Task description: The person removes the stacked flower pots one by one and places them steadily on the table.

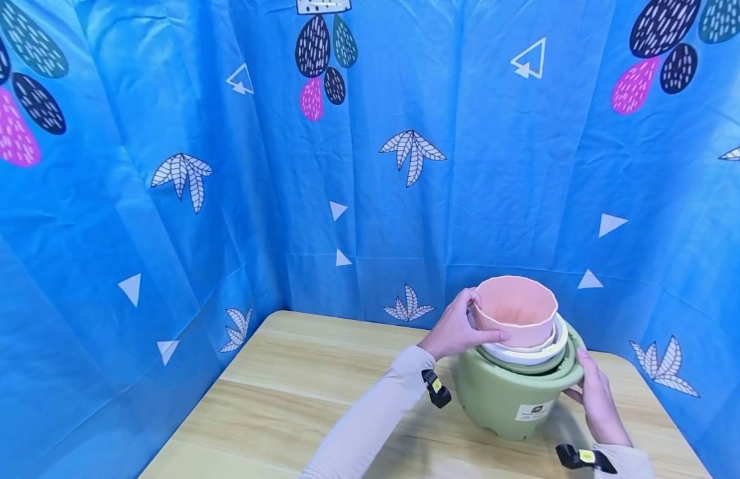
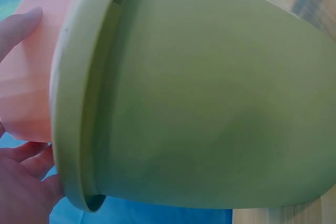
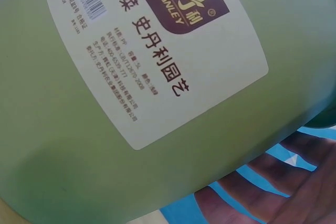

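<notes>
A stack of nested flower pots stands toward the right side of the table. The outermost is a large green flower pot (image 1: 492, 392) with a printed white label (image 3: 157, 61) on its side. Inside it sit another green rim and a white pot (image 1: 528, 358). On top is a pink flower pot (image 1: 516, 303) with a faceted, wavy rim. My left hand (image 1: 456, 326) grips the pink pot, thumb across its front and fingers around the left side. At the right, my right hand (image 1: 598, 399) holds the big green pot by its rim, thumb on top, fingers beneath.
The light wooden table (image 1: 298, 386) extends to the left of the pots. A blue patterned curtain (image 1: 370, 219) hangs behind and beside the table, close to the stack's far side. Each wrist wears a black strap (image 1: 435, 388).
</notes>
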